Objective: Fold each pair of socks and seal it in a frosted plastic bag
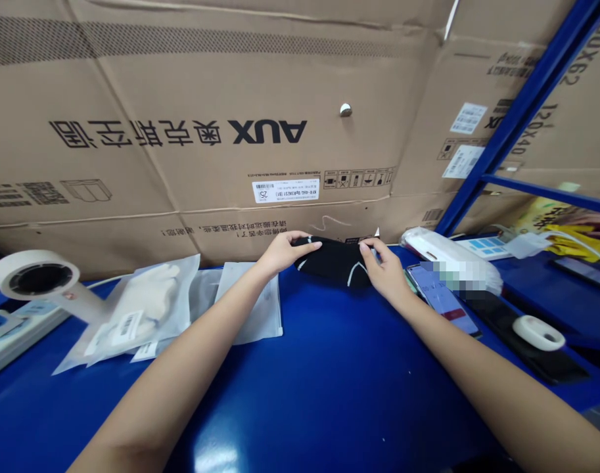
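A folded piece of black fabric [329, 261] with thin white lines, perhaps socks, is held up near the cardboard at the back of the blue table. My left hand [288, 251] grips its left end, thumb on top and fingers partly behind it. At the right end, my right hand [384, 268] pinches the fabric's edge between thumb and fingers. Below and left of the fabric lies a flat translucent zip bag [255, 309]. Farther left, another translucent bag [154, 295] holds a white fabric item and a barcode label.
A white handheld fan [43, 276] and a power strip [23, 341] stand at left. To the right are a phone [442, 299], a plastic-wrapped white device [450, 256], and a small white object [539, 333]. A blue frame post [521, 118] rises there. Cardboard [206, 79] walls the back.
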Motion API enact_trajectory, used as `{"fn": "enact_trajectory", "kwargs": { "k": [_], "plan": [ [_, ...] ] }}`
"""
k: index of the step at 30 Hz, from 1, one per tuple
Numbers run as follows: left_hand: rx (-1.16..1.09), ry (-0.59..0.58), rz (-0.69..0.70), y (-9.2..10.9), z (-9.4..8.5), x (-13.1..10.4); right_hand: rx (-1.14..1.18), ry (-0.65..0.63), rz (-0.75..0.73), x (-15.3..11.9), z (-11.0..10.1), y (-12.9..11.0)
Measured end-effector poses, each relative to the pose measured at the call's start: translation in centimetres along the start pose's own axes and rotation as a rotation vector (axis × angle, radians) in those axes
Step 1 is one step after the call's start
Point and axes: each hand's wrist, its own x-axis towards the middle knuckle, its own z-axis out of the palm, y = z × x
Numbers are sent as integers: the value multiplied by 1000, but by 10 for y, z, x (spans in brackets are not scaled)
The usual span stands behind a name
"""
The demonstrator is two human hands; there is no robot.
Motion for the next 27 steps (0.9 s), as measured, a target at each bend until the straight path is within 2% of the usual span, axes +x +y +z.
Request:
{"fn": "enact_trajectory", "kwargs": {
  "k": [5,8,10,12,16,18,19,21,24,25,27],
  "plan": [
    [-117,37,-47,-13,-4,8,136,27,68,7,0,0],
    [-70,-8,-31,-12,-4,7,111,-8,89,13,-7,3],
    [-18,-126,-78,-7,-2,1,55,-72,71,17,-15,6],
    [7,-305,-190,0,2,-7,39,-165,54,20,-24,8],
    [10,-684,-417,6,19,-24,80,-502,80,20,-40,4],
    [25,-781,-486,5,29,-28,133,-595,121,19,-43,-1],
    [27,-787,-503,4,33,-29,191,-587,170,19,-44,-2],
    [-8,-734,-488,0,39,-28,383,-465,323,21,-41,-5],
    [-173,-559,-425,-3,44,-24,773,-238,549,23,-33,-6],
    [-239,-480,-415,-4,45,-23,875,-215,599,23,-29,-6],
    [-358,-307,-417,-5,50,-22,964,-273,679,20,-21,-6]
  ]
}}
